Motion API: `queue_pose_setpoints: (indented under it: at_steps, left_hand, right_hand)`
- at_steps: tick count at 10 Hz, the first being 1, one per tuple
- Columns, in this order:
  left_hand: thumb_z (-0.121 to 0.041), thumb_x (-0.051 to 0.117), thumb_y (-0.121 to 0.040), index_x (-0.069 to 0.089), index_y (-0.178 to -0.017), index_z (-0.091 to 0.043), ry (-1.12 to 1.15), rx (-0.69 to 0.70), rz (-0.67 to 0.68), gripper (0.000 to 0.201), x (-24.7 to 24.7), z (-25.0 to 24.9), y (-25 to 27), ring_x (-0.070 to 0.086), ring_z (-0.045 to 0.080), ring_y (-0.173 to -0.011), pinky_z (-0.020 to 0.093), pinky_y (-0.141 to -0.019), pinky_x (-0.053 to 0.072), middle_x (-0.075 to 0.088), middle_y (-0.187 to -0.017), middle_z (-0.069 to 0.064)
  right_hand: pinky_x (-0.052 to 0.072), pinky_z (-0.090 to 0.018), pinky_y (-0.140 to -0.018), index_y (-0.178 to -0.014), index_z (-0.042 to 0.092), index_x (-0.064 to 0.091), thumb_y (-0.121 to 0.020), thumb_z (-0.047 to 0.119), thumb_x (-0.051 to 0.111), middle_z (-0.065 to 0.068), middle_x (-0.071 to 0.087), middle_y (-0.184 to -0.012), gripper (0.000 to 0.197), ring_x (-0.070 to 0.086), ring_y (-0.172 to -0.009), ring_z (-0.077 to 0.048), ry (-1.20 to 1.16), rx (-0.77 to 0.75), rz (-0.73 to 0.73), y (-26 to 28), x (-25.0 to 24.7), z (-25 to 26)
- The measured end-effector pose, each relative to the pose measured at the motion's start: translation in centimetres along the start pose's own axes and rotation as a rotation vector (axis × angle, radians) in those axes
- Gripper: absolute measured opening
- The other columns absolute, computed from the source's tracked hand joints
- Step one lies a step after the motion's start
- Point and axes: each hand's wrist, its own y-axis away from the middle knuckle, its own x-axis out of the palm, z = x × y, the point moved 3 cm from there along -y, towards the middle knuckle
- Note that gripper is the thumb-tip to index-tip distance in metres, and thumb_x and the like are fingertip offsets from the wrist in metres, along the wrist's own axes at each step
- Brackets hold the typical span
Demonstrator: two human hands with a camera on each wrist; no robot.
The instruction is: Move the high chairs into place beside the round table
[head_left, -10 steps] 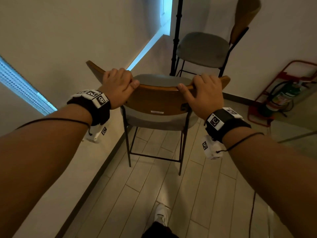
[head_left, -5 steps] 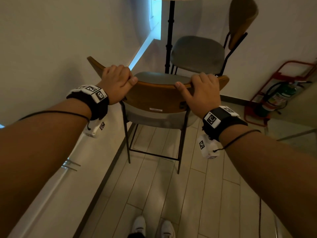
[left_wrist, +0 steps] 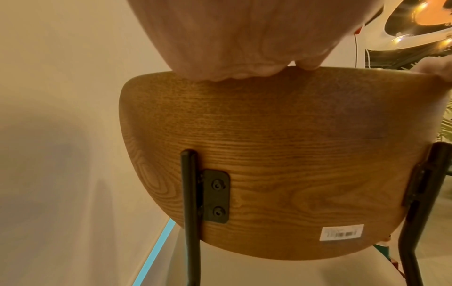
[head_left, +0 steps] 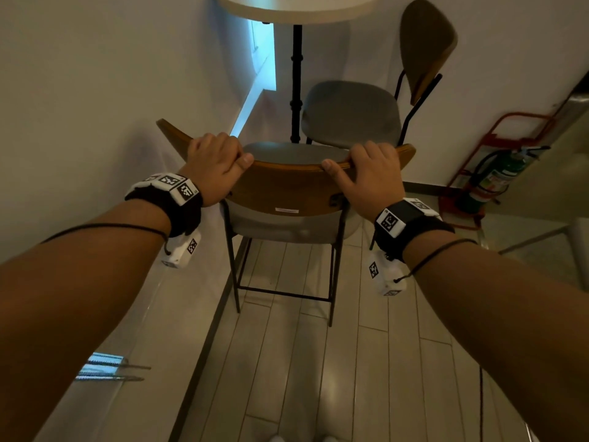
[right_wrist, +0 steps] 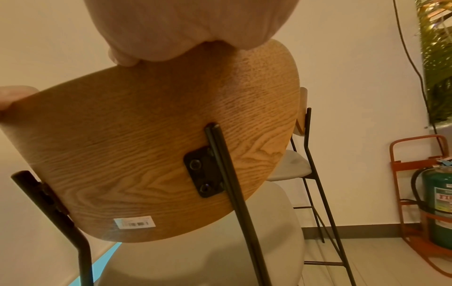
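Note:
A high chair [head_left: 287,193] with a curved wooden backrest [left_wrist: 281,154], grey seat and thin black legs stands in front of me on the plank floor. My left hand [head_left: 216,164] grips the left part of the backrest's top edge. Over the right part of that edge my right hand [head_left: 369,173] is curled in the same way. The backrest [right_wrist: 159,145] fills both wrist views from behind. The round white table [head_left: 296,8] on a black pole [head_left: 296,81] is just beyond the chair. A second high chair [head_left: 353,113] stands to the table's right.
A white wall [head_left: 95,90] runs close along the left, with a lit strip [head_left: 261,59] near the table. A green fire extinguisher [head_left: 490,180] in a red stand sits at the right wall. Bare plank floor [head_left: 318,362] lies between me and the chair.
The chair has moved forward toward the table with both hands still on its backrest. The table top has come into view, and my feet have stepped forward.

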Motion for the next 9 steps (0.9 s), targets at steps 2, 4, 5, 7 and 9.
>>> queue_pose_setpoints:
  at_steps: [2, 4, 5, 7, 9]
  left_hand:
    - [-0.052, 0.019, -0.096, 0.049, -0.093, -0.013, -0.006, 0.006, 0.000, 0.049, 0.1, 1.0, -1.0, 0.042, 0.025, -0.088, 0.042, -0.090, 0.028, 0.050, -0.093, 0.009]
    - [-0.051, 0.021, -0.098, 0.047, -0.091, -0.016, -0.019, 0.004, 0.002, 0.044, 0.2, 1.0, -0.9, 0.043, 0.025, -0.087, 0.043, -0.090, 0.030, 0.050, -0.091, 0.006]
    - [-0.051, 0.022, -0.098, 0.046, -0.091, -0.018, -0.015, -0.010, 0.015, 0.042, 0.1, 0.9, -0.7, 0.042, 0.024, -0.086, 0.043, -0.090, 0.030, 0.049, -0.091, 0.005]
    - [-0.055, 0.025, -0.097, 0.053, -0.099, -0.019, 0.004, -0.052, 0.042, 0.046, -0.1, 0.3, -0.4, 0.049, 0.027, -0.092, 0.043, -0.090, 0.034, 0.054, -0.097, 0.005]
    - [-0.049, 0.040, -0.094, 0.048, -0.133, -0.017, 0.104, -0.253, -0.233, 0.051, -0.7, -2.5, 4.6, 0.050, 0.033, -0.118, 0.050, -0.102, 0.037, 0.054, -0.130, 0.012]
  right_hand:
    - [0.024, -0.030, -0.080, -0.090, 0.024, 0.046, -0.099, 0.068, 0.043, 0.001, 0.047, -0.095, 0.045, 0.038, -0.088, -0.016, -0.007, -0.002, -0.012, -1.0, 0.7, 0.3]
    - [0.027, -0.032, -0.081, -0.088, 0.023, 0.048, -0.099, 0.070, 0.042, 0.001, 0.048, -0.092, 0.048, 0.042, -0.088, -0.019, 0.013, -0.016, -0.029, -1.2, 0.8, 0.0]
    - [0.036, -0.036, -0.083, -0.087, 0.025, 0.050, -0.098, 0.071, 0.043, 0.001, 0.050, -0.092, 0.048, 0.044, -0.090, -0.019, -0.007, -0.023, -0.010, -0.9, 0.5, 0.2]
    - [0.032, -0.035, -0.114, -0.131, 0.024, 0.059, -0.099, 0.059, 0.054, -0.001, 0.060, -0.135, 0.048, 0.049, -0.132, -0.019, -0.301, -0.068, 0.023, 1.2, -1.9, -1.2]
    - [0.039, -0.014, -0.099, -0.133, 0.038, 0.057, -0.103, 0.053, 0.046, 0.015, 0.059, -0.133, 0.035, 0.047, -0.116, 0.013, -0.402, 0.123, 0.059, 12.3, -2.9, -10.1]
